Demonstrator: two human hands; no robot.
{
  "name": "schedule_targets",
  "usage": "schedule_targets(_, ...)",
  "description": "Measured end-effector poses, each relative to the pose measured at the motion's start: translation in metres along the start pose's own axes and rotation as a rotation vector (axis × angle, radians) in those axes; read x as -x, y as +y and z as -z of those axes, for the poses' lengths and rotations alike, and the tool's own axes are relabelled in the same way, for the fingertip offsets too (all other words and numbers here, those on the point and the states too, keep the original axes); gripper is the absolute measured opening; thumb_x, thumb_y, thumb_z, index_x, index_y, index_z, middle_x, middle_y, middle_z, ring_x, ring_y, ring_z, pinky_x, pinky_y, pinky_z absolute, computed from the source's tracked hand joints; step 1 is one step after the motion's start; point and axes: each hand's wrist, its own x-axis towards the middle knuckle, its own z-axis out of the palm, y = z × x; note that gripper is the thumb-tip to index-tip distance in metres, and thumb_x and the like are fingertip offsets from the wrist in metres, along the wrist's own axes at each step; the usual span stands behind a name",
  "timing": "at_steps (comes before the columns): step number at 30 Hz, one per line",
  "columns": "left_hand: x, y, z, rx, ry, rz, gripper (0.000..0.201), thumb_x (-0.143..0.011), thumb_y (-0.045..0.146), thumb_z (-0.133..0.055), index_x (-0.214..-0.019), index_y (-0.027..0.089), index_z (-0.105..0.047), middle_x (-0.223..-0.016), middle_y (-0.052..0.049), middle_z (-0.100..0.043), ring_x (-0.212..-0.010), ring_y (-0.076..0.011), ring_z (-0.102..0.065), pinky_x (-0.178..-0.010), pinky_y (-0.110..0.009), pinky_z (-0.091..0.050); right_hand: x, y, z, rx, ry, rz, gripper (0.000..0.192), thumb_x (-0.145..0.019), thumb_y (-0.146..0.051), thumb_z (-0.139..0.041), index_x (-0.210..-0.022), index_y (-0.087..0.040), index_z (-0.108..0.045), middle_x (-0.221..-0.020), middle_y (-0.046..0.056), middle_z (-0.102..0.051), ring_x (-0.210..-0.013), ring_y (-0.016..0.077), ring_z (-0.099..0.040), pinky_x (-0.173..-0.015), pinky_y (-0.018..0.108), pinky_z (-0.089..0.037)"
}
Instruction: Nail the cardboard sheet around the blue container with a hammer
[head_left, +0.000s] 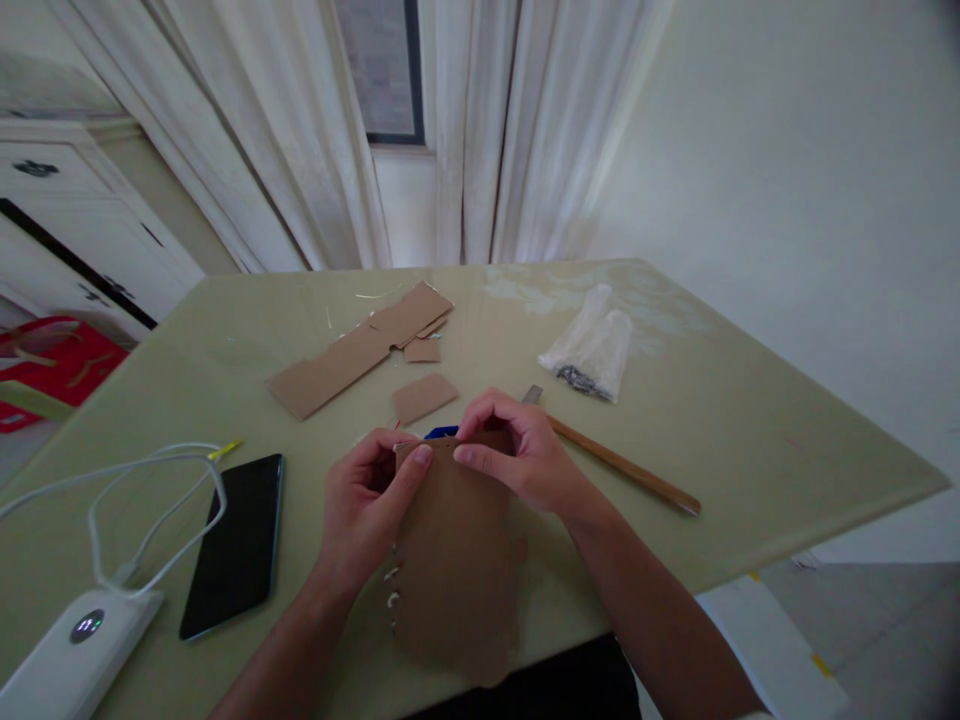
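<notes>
Both hands work at the top edge of a brown cardboard piece (457,560) that lies at six o'clock on the pale green table (750,440), its lower end hanging just past the near table edge. The left hand (367,505) pinches the upper left corner between thumb and forefinger, while the right hand (525,455) curls over the upper right part, fingertips pressed down on the card. Down the piece's left edge a row of small white stitches or ties (391,588) shows, reaching about halfway up, so by my judgement that side is partly fastened and the upper stretch is left to do. A blue object (441,432) peeks out just beyond the card at twelve o'clock; what it is I cannot tell. Around the work: a small cardboard offcut (424,397) and a long cardboard strip (360,350) toward eleven o'clock, a wooden ruler (622,465) at two o'clock just beside the right wrist, a plastic bag (592,345) farther out at one o'clock, a phone (238,545) at nine o'clock, and a white power bank (71,655) with its cable at eight o'clock. Open tabletop lies at three o'clock.
</notes>
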Motion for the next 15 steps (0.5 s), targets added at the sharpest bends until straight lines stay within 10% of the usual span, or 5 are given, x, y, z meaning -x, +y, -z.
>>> schedule_targets(15, -0.018, -0.016, 0.007, -0.073, 0.038, 0.015, 0.032, -0.088, 0.05, -0.081, -0.104, 0.022, -0.079, -0.087, -0.004, -0.077, -0.079, -0.018, -0.065, -0.067, -0.025, -0.049, -0.009, 0.023, 0.011, 0.165, 0.165, -0.101, 0.027, -0.082, -0.04, -0.088, -0.095, -0.022, -0.072, -0.085, 0.001, -0.07, -0.07, 0.0144, -0.058, -0.063, 0.029, -0.045)
